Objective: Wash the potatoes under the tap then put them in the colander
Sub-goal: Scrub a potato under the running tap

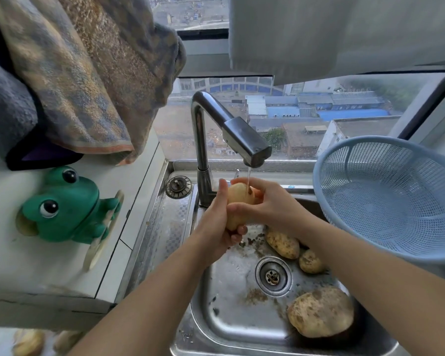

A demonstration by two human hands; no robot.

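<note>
While water runs from the tap (244, 140) onto it, a pale potato (238, 204) is held upright over the sink (229, 312), gripped by both hands.
Left hand (213, 227) cups its lower end from 9 o'clock, fingers curled beneath; right hand (270, 204) wraps the upper half from 3 o'clock. Wet, it looks firm, fairly heavy and likely slippery, so a full-palm hold round the middle suits best. Three soil-caked potatoes (320, 311) lie in the basin at 5 o'clock; the empty blue colander (385, 191) sits at 3 o'clock. No brand or writing is legible.
</note>
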